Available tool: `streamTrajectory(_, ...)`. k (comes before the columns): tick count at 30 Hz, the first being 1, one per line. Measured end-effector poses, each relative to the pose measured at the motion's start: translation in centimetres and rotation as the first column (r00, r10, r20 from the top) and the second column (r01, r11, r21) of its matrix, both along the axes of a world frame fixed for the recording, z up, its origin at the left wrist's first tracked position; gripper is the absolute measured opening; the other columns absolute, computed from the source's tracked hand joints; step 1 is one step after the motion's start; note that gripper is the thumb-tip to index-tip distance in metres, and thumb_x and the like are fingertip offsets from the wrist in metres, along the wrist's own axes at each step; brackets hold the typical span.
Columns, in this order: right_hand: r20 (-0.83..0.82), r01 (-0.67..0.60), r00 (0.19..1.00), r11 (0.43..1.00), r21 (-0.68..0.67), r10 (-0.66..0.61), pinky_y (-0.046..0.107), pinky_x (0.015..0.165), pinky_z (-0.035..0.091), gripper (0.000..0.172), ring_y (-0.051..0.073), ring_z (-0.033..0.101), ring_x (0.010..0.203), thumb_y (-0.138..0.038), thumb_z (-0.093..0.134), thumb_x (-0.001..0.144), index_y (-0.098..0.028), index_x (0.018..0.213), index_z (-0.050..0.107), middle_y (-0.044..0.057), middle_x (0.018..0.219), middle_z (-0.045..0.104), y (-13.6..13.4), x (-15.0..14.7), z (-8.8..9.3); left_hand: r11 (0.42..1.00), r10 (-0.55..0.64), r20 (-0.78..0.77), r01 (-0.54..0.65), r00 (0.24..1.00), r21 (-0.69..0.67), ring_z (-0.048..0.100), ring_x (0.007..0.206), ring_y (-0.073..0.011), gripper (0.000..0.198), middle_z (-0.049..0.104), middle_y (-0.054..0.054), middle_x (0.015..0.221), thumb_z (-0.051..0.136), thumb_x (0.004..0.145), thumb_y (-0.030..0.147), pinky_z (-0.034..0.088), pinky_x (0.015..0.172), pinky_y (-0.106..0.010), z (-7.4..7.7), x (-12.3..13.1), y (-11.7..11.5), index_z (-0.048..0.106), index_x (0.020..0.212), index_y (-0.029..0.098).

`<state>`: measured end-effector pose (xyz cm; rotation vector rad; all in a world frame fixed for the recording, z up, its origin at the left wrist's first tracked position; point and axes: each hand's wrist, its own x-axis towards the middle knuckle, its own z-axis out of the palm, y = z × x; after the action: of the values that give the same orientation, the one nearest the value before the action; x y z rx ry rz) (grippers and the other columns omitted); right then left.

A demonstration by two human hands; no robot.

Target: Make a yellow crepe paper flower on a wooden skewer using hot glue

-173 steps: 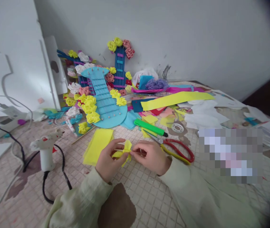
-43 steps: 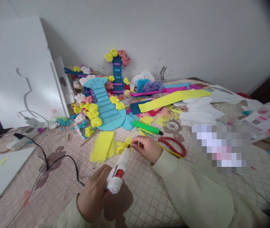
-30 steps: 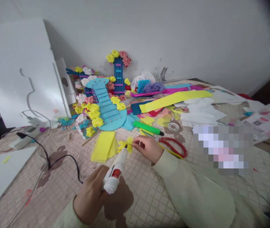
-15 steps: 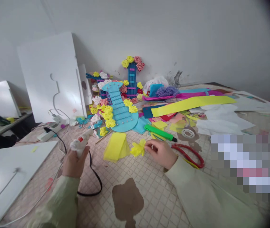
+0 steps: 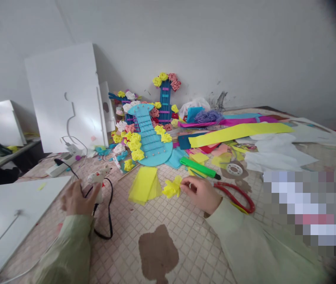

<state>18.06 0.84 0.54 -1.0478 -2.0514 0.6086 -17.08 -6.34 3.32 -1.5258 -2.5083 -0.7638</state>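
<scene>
Tile-patterned surface (image 5: 120,252): left hand (image 5: 79,202) has fingers spread beside glue gun (image 5: 97,176), left, stood up likely for easy regrabbing; right hand (image 5: 199,193) edge-pinches yellow paper flower (image 5: 171,187), right of yellow sheets (image 5: 143,183), probably avoiding crushing.

the long sleeves (image 5: 245,236) are pale olive-green, loose and softly creased.

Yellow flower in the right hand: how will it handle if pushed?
The yellow flower is probably light: the right hand holds it in just a fingertip pinch. It looks thin and ruffled, so it would likely bend or crumple.
</scene>
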Motion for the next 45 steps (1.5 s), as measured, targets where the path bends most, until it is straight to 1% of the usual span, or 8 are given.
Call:
streamTrajectory(3,-0.006,-0.008,1.000,1.000,-0.009,0.008,0.023,0.055,0.041,0.008,0.012,0.054,0.059,-0.020,0.051,0.076,-0.017,0.075,0.058,0.002,0.070,0.063,-0.1,0.0,0.2,0.968,-0.010,-0.063,0.026,0.998,0.250,0.031,0.116,-0.0366,0.048,0.035,-0.020,0.121,0.047,0.074,0.041,0.036,0.086,-0.051,1.8,3.6,-2.2,0.039,0.112,0.012)
streamTrajectory(6,-0.009,-0.027,1.000,0.999,-0.038,0.026,0.023,0.053,0.041,0.009,0.011,0.053,0.057,-0.022,0.052,0.076,-0.017,0.075,0.059,0.002,0.070,0.063,-0.2,-0.1,0.4,0.876,-0.412,0.042,0.383,0.910,0.292,0.046,0.103,-0.0271,0.026,0.051,-0.010,0.106,0.044,0.078,0.032,0.043,0.080,-0.041,2.3,9.4,-2.9,0.049,0.099,0.018)
streamTrajectory(8,-0.013,-0.042,0.999,0.998,-0.052,0.041,0.023,0.053,0.041,0.009,0.011,0.053,0.056,-0.023,0.052,0.076,-0.017,0.075,0.059,0.002,0.070,0.063,-0.2,-0.1,0.5,0.809,-0.585,0.213,0.541,0.783,0.232,0.047,0.104,-0.0245,0.032,0.051,-0.010,0.111,0.049,0.076,0.032,0.045,0.079,-0.038,1.9,13.3,-2.2,0.047,0.105,0.019)
streamTrajectory(14,-0.065,-0.080,0.995,0.994,-0.080,0.075,0.022,0.054,0.042,0.010,0.011,0.054,0.059,-0.024,0.052,0.077,-0.016,0.076,0.058,0.002,0.072,0.063,-0.2,0.1,0.8,0.776,-0.540,0.683,0.606,0.493,0.176,0.056,0.082,-0.0191,0.042,0.056,-0.009,0.096,0.059,0.067,0.038,0.046,0.069,-0.033,0.0,19.4,2.7,0.046,0.100,0.015)
streamTrajectory(18,-0.094,-0.091,0.992,0.991,-0.096,0.082,0.021,0.052,0.042,0.009,0.011,0.054,0.058,-0.024,0.052,0.077,-0.017,0.077,0.057,0.002,0.072,0.062,-0.2,0.3,1.1,0.782,-0.498,0.759,0.596,0.419,0.183,0.054,0.064,-0.0138,0.037,0.053,0.000,0.072,0.062,0.063,0.038,0.044,0.060,-0.028,-0.8,19.9,4.2,0.046,0.088,0.015)
streamTrajectory(27,-0.064,-0.105,0.993,0.988,-0.114,0.098,0.020,0.052,0.039,0.008,0.009,0.049,0.055,-0.022,0.052,0.077,-0.017,0.077,0.058,0.000,0.072,0.062,-0.3,0.3,1.4,0.721,-0.550,0.801,0.618,0.234,0.314,0.048,0.056,-0.0095,0.014,0.048,0.002,0.070,0.055,0.070,0.028,0.041,0.055,-0.024,-2.0,19.2,4.0,0.048,0.074,0.016)
streamTrajectory(35,-0.025,-0.111,0.994,0.989,-0.095,0.109,0.020,0.048,0.034,0.005,0.007,0.042,0.051,-0.020,0.052,0.076,-0.017,0.076,0.056,-0.001,0.066,0.056,-0.8,0.0,1.7,0.742,-0.433,0.898,0.595,0.074,0.309,0.045,0.052,-0.0092,0.014,0.047,0.002,0.061,0.056,0.069,0.028,0.037,0.048,-0.022,-2.0,18.9,3.2,0.051,0.068,0.014)
streamTrajectory(45,-0.107,-0.096,0.991,0.988,-0.121,0.083,0.021,0.049,0.034,0.011,0.009,0.045,0.055,-0.017,0.058,0.073,-0.016,0.064,0.052,-0.001,0.062,0.051,-1.0,-0.5,1.2,0.829,-0.338,0.940,0.487,0.045,0.275,0.047,0.053,-0.0091,0.024,0.049,0.003,0.064,0.062,0.063,0.029,0.039,0.047,-0.022,-2.6,18.8,3.1,0.051,0.078,0.015)
